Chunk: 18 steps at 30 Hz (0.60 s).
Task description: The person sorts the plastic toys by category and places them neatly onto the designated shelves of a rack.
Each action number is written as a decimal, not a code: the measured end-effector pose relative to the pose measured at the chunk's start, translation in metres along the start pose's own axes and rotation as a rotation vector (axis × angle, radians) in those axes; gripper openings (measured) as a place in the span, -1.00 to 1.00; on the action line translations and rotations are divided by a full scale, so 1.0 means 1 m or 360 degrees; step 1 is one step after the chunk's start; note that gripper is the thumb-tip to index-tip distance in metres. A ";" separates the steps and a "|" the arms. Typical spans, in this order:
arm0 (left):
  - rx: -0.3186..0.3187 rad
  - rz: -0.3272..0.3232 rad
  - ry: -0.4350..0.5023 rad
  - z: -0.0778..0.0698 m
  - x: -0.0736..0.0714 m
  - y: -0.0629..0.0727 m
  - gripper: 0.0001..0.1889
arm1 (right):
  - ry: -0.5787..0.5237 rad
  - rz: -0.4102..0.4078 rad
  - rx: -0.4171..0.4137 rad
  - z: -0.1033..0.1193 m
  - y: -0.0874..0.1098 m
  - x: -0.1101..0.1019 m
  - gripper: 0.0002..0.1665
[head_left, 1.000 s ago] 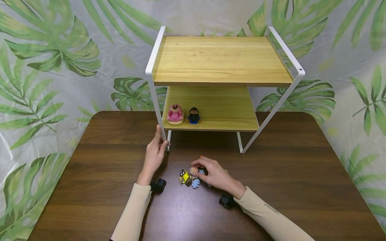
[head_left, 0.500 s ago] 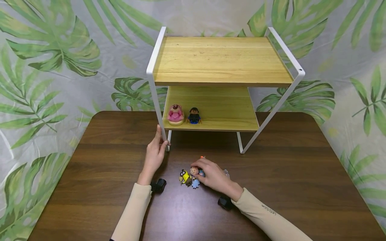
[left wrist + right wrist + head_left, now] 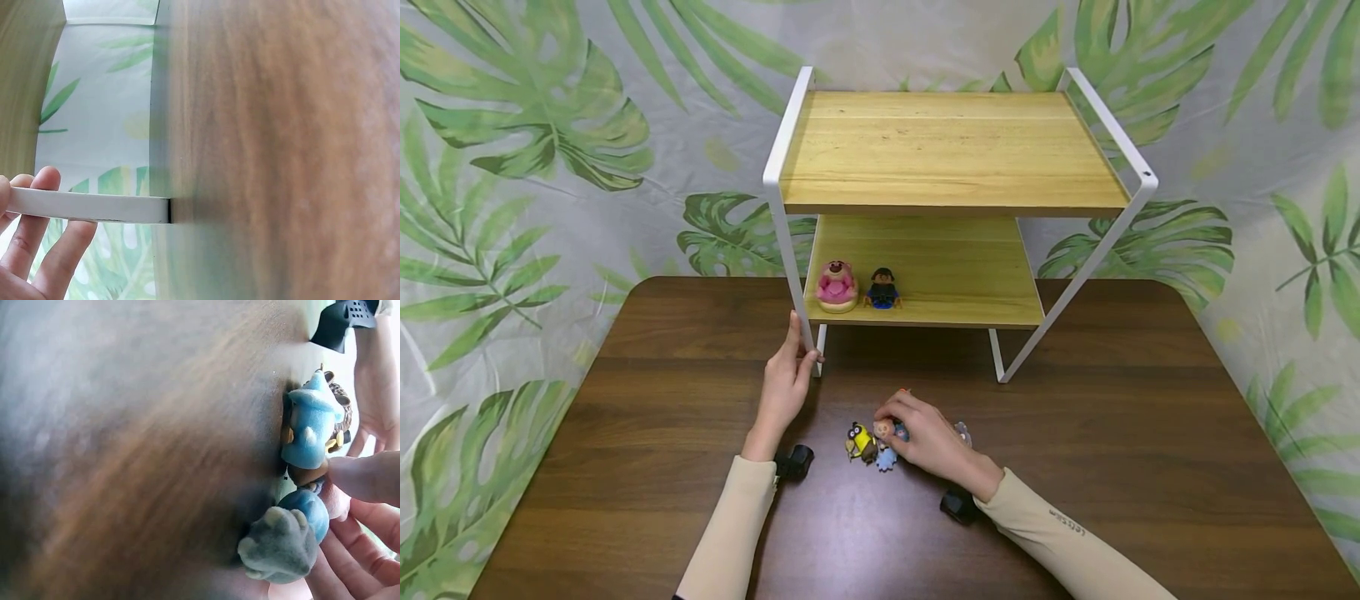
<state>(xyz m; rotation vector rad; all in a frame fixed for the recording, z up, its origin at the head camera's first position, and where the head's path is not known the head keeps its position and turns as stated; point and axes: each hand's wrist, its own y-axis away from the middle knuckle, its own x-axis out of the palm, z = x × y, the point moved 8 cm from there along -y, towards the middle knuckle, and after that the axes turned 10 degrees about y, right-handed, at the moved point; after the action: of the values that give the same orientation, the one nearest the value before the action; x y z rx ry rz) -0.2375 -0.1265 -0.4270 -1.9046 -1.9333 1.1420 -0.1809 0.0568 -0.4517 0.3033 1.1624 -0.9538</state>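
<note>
The right hand (image 3: 928, 437) pinched a small figure (image 3: 883, 428) mid-table, toward the front edge; the left hand (image 3: 784, 385), farther back, gripped the shelf leg (image 3: 801, 321).

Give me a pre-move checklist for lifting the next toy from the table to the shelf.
1. Left hand steadies the shelf leg: ok, fingers around it.
2. Right hand has a toy: ok, fingers pinch the small figure.
3. Yellow toy out of the way: not ok, it sits right beside the pinched figure.
4. Lower shelf has room: ok, bare wood right of the pink toy and dark figure.
5. Firmness of the grip: cannot tell.
</note>
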 end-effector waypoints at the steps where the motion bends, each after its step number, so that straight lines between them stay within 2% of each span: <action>1: 0.0000 0.0000 0.0004 0.000 0.000 0.000 0.07 | -0.0011 0.0001 -0.0004 0.000 0.000 0.000 -0.72; 7: 0.0004 -0.0004 -0.0001 0.000 0.000 0.000 0.07 | -0.0085 0.0017 -0.0016 0.000 0.000 0.002 -0.76; 18: 0.0016 -0.0013 -0.0012 0.001 0.001 0.000 0.07 | -0.0090 -0.0059 0.0001 -0.002 0.000 -0.002 -0.77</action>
<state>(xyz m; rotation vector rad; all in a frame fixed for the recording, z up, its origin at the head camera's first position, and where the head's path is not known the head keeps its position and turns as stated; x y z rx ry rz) -0.2383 -0.1263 -0.4281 -1.8885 -1.9340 1.1562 -0.1824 0.0591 -0.4510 0.2548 1.1189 -0.9892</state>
